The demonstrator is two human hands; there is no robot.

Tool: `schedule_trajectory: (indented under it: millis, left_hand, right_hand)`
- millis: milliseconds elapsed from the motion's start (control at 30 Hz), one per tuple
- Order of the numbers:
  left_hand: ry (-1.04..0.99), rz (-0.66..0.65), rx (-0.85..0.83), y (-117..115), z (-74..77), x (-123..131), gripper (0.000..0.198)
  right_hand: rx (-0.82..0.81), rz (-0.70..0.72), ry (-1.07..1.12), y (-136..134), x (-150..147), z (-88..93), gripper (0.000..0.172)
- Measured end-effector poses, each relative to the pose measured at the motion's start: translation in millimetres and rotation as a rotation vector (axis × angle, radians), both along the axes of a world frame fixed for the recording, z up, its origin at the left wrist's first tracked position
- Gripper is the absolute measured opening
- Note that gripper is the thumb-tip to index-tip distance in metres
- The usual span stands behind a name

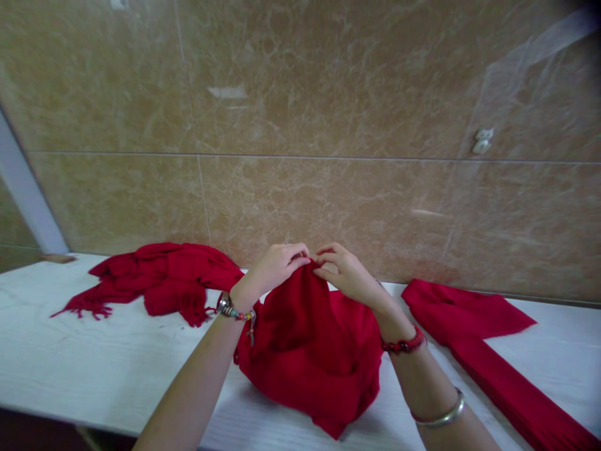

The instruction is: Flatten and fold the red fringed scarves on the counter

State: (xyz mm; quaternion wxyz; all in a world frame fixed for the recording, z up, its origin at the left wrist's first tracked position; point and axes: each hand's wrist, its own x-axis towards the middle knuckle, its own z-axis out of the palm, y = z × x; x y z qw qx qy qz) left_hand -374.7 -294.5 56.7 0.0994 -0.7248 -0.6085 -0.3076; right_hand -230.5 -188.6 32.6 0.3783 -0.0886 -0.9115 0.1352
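Note:
A red scarf [305, 351] hangs bunched in front of me, its upper edge raised to a peak and its lower folds over the white table. At that peak, my left hand [280, 266] pinches the cloth between thumb and fingers. My right hand [345, 270] meets it from the other side, with its thumb and fingertips on the same edge and the fingers curled. Both hands are nearly touching each other. Whether the lower folds rest on the table is hard to tell.
To the left, a crumpled red scarf with fringe [173, 275] lies on the white table [94, 363]. On the right lies a red scarf folded lengthwise [474, 332], bent at an angle. Behind the table rises a brown marbled wall [328, 125] with a small white hook [482, 141].

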Motion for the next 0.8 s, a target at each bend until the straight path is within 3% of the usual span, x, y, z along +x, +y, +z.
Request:
schedule_trajectory:
  millis: [100, 300, 367, 433, 600, 700, 800]
  left_hand:
    - [-0.144, -0.026, -0.067, 2.8, -4.4, -8.3, 0.023]
    - [-0.413, -0.349, -0.464, 11.6, -22.9, -29.5, 0.037]
    - [-0.394, -0.313, -0.389, 12.2, -22.5, -33.0, 0.031]
    - [-0.333, -0.197, -0.231, 10.0, -17.7, -35.7, 0.021]
    - [-0.174, 0.028, 0.007, -1.0, -4.0, -37.2, 0.014]
    - [-0.048, 0.081, 0.077, -1.6, -2.6, -28.0, 0.008]
    - [0.058, 0.023, 0.092, 0.6, -3.1, -13.9, 0.008]
  right_hand:
    - [0.058, -0.052, 0.117, 0.4, 3.2, 3.6, 0.008]
    - [0.234, -0.126, 0.325, -0.3, 19.1, 15.8, 0.016]
    - [0.278, -0.158, 0.364, 2.6, 26.6, 19.1, 0.017]
    - [0.321, -0.225, 0.367, 9.1, 33.6, 19.2, 0.016]
    - [0.334, -0.415, 0.089, 28.1, 35.8, 3.4, 0.011]
    - [0.257, -0.352, 0.015, 25.3, 22.1, -5.0, 0.012]
    - [0.180, -0.226, 0.006, 12.8, 7.4, -4.8, 0.021]
